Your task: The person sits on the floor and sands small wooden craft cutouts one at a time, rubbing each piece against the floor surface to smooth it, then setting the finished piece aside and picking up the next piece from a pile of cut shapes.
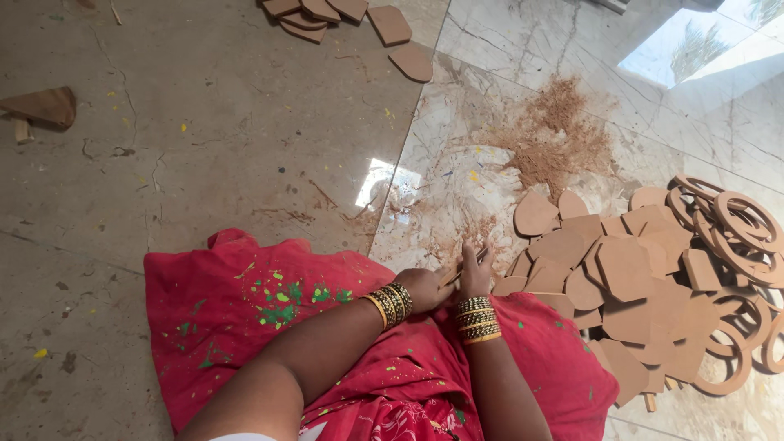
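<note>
1. Our left hand (422, 287) grips a thin stick (462, 268) at the cloth's (237, 302) far edge.
2. Our right hand (475, 276) lies flat, fingers spread, touching that stick.
3. Right of the cloth: cutouts (625, 278), then rings (739, 224).
4. Beyond the cloth: sawdust (555, 135).

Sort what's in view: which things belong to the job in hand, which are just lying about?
In hand:
- left hand and right hand, held together over a thin piece, too hidden to identify
- pile of brown cut shapes
- sawdust heap

Lying about:
- rings
- far cut pieces
- wood scrap
- red cloth
</note>
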Motion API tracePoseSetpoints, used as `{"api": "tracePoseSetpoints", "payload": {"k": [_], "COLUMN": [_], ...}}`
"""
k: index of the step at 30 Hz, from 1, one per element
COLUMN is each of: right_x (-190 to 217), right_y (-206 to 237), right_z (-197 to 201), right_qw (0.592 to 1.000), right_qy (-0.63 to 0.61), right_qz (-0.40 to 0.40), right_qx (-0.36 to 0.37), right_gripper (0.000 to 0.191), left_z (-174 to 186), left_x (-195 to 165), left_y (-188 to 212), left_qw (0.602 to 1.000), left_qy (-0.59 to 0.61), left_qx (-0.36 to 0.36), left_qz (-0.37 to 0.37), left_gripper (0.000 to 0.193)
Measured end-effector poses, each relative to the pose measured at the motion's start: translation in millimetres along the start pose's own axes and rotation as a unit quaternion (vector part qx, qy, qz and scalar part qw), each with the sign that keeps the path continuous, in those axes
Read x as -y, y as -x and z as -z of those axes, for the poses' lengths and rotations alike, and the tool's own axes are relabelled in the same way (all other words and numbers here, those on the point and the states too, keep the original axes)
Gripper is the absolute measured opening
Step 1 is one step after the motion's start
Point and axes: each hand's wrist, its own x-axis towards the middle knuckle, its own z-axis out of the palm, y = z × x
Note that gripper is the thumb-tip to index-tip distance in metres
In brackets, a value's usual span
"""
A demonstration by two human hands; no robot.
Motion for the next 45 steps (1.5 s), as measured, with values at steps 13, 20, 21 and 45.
{"api": "tracePoseSetpoints", "payload": {"k": [13, 20, 21, 45], "right_x": [57.7, 77.5, 73.9, 87.2], "right_y": [50.3, 55.8, 66.6, 28.7], "right_z": [-38.3, -44.0, -47.0, -39.3], "right_qw": [0.884, 0.893, 0.885, 0.896], "right_qy": [0.420, 0.443, 0.462, 0.431], "right_qz": [0.202, 0.083, 0.056, 0.103], "right_qx": [0.029, 0.007, 0.028, -0.019], "right_gripper": [0.068, 0.071, 0.073, 0.050], "left_z": [-35.5, -33.4, -37.6, -31.8], "left_x": [14.6, 27.9, 33.4, 26.6], "left_y": [-11.9, -7.7, -8.8, -8.2], "left_qw": [0.994, 0.998, 0.997, 0.999], "left_qy": [-0.097, -0.043, -0.052, -0.018], "left_qx": [0.050, 0.037, 0.050, 0.030], "left_qz": [-0.008, -0.012, -0.010, 0.021], "left_gripper": [0.027, 0.038, 0.033, 0.045]}}
